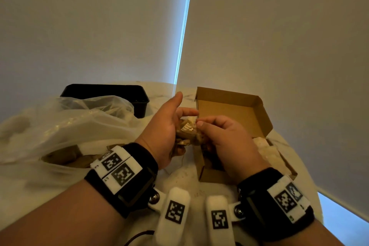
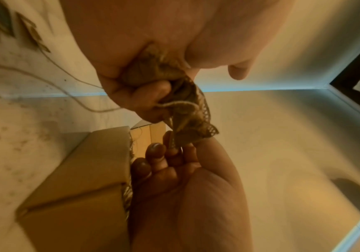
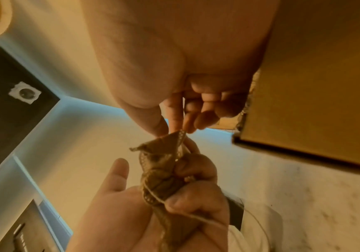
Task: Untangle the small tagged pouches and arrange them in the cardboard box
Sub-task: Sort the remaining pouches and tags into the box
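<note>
Here, a clump of burlap pouches (image 1: 186, 133) held in the air just left of the cardboard box (image 1: 235, 115), bunched in the curled fingers of the left hand (image 1: 164, 128), thumb and forefinger stretched free. Right hand (image 1: 221, 138) pinching one lace-edged corner (image 3: 178, 136). Best to draw gently along the twine (image 3: 153, 196), easing, not yanking. Pale pouches (image 1: 267, 149) already inside. Plastic bag (image 1: 65, 126) and black tray (image 1: 111, 94) to the left; loose twine on the table (image 1: 184, 178) apt to snag.
</note>
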`<state>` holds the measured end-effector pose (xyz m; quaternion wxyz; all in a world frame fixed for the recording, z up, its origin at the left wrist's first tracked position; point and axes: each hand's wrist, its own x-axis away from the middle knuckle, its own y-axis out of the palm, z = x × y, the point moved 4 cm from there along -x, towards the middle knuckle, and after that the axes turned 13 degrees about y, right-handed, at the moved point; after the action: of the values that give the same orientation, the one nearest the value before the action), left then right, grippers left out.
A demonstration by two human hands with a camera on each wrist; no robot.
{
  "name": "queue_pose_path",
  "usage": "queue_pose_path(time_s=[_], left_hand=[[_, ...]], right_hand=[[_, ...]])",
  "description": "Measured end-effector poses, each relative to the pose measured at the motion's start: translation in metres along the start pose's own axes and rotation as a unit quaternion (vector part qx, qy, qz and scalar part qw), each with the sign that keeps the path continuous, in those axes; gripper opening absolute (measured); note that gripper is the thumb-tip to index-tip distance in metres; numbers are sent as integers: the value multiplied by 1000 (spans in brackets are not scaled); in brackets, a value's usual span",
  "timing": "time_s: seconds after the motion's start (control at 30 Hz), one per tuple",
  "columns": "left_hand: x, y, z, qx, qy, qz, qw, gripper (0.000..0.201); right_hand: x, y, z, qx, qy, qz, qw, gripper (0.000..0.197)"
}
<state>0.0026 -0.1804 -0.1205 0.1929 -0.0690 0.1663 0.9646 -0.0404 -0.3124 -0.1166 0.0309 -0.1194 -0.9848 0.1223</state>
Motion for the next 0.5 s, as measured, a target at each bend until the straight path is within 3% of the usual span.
queue_pose_path(time_s=[0.17,0.5], left_hand=[[0,6,-4,-6,18,-6,1000,69],[1,4,-1,-26,36,-3,999,67]], right_hand=[[0,-8,5,-4,-38,18,999,9],[3,-7,8,7,-27,18,999,14]])
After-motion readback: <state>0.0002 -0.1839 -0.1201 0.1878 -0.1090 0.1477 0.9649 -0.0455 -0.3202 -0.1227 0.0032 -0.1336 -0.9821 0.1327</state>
